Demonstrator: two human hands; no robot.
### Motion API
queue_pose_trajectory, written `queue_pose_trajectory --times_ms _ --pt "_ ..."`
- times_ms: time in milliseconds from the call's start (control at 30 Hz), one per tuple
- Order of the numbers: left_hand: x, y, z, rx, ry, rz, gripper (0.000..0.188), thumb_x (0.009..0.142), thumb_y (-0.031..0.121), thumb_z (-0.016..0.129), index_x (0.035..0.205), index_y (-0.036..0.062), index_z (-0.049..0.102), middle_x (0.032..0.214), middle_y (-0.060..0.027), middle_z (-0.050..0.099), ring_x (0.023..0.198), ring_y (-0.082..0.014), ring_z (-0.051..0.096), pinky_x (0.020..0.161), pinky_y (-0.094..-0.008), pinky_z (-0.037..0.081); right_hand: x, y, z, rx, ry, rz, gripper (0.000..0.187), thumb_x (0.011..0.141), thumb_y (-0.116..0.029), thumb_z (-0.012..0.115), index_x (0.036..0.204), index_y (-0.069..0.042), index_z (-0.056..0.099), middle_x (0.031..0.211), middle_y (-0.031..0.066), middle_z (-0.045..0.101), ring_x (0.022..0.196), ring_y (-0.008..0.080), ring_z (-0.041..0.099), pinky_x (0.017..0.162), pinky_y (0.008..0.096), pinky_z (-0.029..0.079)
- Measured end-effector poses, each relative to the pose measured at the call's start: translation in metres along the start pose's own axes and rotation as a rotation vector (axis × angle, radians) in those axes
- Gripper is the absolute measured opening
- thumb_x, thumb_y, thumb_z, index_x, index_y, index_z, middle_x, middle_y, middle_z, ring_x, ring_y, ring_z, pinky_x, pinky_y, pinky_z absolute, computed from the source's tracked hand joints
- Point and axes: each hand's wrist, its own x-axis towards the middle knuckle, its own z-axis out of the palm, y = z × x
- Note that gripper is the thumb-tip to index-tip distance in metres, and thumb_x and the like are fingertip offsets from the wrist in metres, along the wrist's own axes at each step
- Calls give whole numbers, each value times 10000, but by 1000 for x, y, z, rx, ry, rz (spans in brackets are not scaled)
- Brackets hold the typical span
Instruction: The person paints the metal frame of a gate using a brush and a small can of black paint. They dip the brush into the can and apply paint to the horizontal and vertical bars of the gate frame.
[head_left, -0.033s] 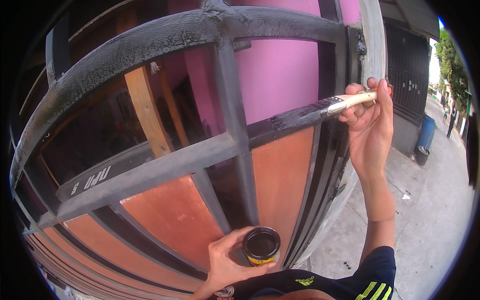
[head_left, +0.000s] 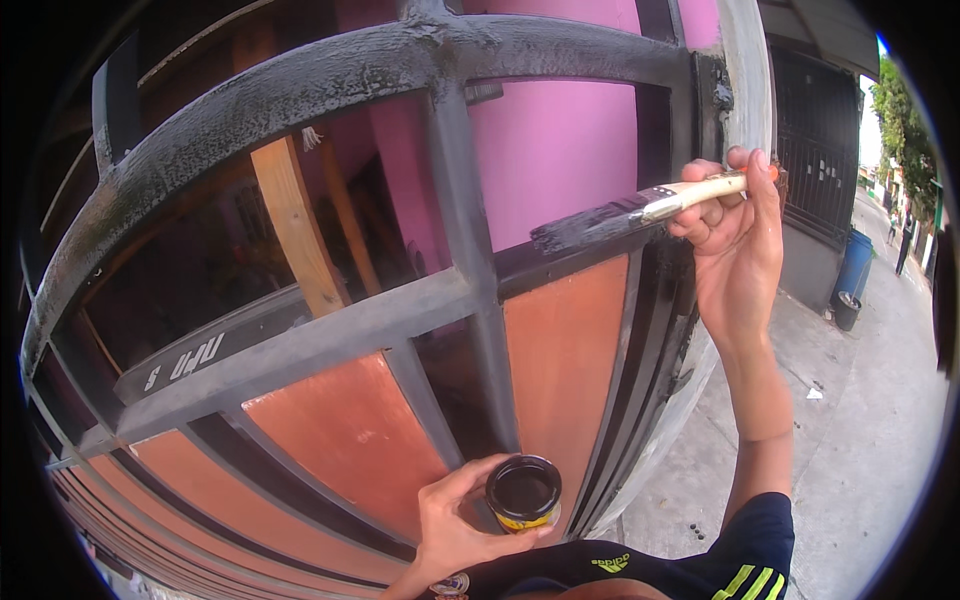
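In my right hand (head_left: 728, 215) is a paintbrush (head_left: 610, 218), its pale wooden handle pinched between thumb and fingers. Dark paint coats its bristles, which point left along the black crossbar (head_left: 570, 262) of a metal gate; whether they touch it I cannot tell. My left hand (head_left: 465, 515) wraps round a small open can (head_left: 523, 505) with a yellow label, held low in front of the gate. Black paint shows inside the can. Orange-brown panels (head_left: 560, 350) fill the gate below the crossbar, and a thick arched bar (head_left: 300, 95) with glossy, streaky black paint runs above.
A pink wall (head_left: 560, 150) and a wooden post (head_left: 285, 220) stand behind the gate. To the right are a grey pavement (head_left: 780, 420), a blue barrel (head_left: 853, 265) with a small dark bucket (head_left: 846, 310) beside it, and distant people on the street.
My right hand and the paintbrush have shifted slightly left and up. My left hand with the can stays in nearly the same place.
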Motion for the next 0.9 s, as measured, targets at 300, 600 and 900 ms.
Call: queue_pose_trajectory --times_ms 300,600,900 --pt "-3 -4 -2 51 5 -19 659 594 98 906 1157 -86 617 1061 -150 701 1013 -209 684 937 -348 535 21 10 17 -227 -126 37 348 1032 -341 442 1153 -16 478 927 192 655 677 178 680 626 314 588" --pt "-3 -2 -2 53 9 -17 652 592 101 908 1150 -82 624 1068 -153 698 1010 -204 684 942 -344 531 28 7 25 -322 -182 50 359 1028 -332 449 1149 4 470 904 191 653 663 192 684 598 303 587" --pt "-5 -5 -4 35 -18 -41 672 580 110 918 1153 -79 623 1079 -154 693 1021 -210 681 947 -347 529 48 -9 14 -446 -218 -64 315 1035 -292 444 1140 2 493 898 188 663 667 185 689 607 279 590"
